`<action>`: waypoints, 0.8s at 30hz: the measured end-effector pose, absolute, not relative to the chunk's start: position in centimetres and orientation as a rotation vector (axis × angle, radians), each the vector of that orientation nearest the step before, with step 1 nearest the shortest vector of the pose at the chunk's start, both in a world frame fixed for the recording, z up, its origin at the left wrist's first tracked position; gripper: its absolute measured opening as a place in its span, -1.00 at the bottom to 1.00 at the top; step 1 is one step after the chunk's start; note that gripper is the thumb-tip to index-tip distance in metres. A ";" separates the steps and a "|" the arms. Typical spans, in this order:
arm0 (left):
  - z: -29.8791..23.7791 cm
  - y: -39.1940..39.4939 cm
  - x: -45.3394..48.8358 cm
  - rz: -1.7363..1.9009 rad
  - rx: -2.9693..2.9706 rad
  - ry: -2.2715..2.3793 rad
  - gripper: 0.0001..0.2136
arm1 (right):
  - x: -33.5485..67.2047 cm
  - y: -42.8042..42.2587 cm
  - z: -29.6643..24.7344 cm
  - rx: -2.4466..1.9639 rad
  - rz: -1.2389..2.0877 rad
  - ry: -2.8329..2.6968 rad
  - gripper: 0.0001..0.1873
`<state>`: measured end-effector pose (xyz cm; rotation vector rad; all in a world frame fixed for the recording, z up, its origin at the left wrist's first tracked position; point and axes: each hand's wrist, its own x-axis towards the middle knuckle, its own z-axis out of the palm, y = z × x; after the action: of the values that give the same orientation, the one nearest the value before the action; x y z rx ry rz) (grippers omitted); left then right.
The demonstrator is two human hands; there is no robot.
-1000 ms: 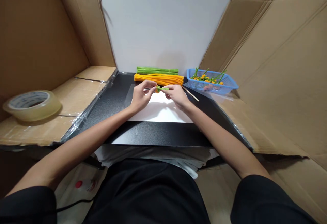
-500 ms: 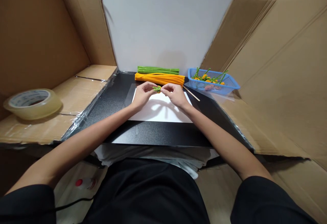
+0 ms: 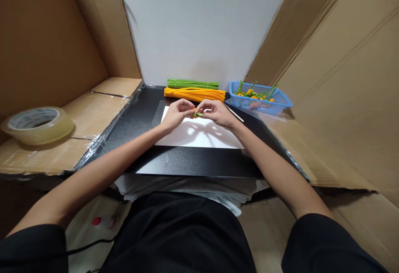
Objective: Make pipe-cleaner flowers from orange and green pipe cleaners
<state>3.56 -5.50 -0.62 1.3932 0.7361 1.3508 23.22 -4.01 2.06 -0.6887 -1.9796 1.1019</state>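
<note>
Both hands meet above a white paper sheet [image 3: 199,138]. My left hand [image 3: 176,115] and my right hand [image 3: 216,113] pinch a small green-and-orange pipe-cleaner piece [image 3: 197,113] between their fingertips, and the fingers hide most of it. Behind my hands lie a bundle of orange pipe cleaners [image 3: 195,94] and a bundle of green pipe cleaners [image 3: 193,84]. A thin wooden stick [image 3: 233,112] lies just beyond my right hand. Farther right, a blue plastic basket [image 3: 278,106] holds several green-stemmed orange pieces.
The paper lies on a black table [image 3: 193,163], backed by a white wall [image 3: 199,28]. Cardboard sheets [image 3: 77,119] line both sides. A roll of clear packing tape [image 3: 38,125] rests on the left cardboard. Below the table edge are my dark-clothed lap and a white bag.
My hands have drawn closer together, and the small piece has shifted slightly right and lower, with less of it showing. The bundles and basket appear slightly shifted in view.
</note>
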 end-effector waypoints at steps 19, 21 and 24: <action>-1.1 -6.0 4.0 1.475 1.549 0.862 -0.74 | 22.5 -4.5 1.8 -0.781 0.935 -1.825 -0.64; -1.1 -5.9 4.0 1.466 1.581 0.872 -0.75 | 22.6 -4.5 1.8 -0.769 0.975 -1.835 -0.64; -1.3 -5.8 3.9 1.454 1.657 0.905 -0.77 | 22.8 -4.2 1.9 -0.733 1.026 -1.901 -0.65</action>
<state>3.89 -5.85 -1.27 1.6567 0.9050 1.4536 22.82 -4.23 1.89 -0.7326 -1.9010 1.0258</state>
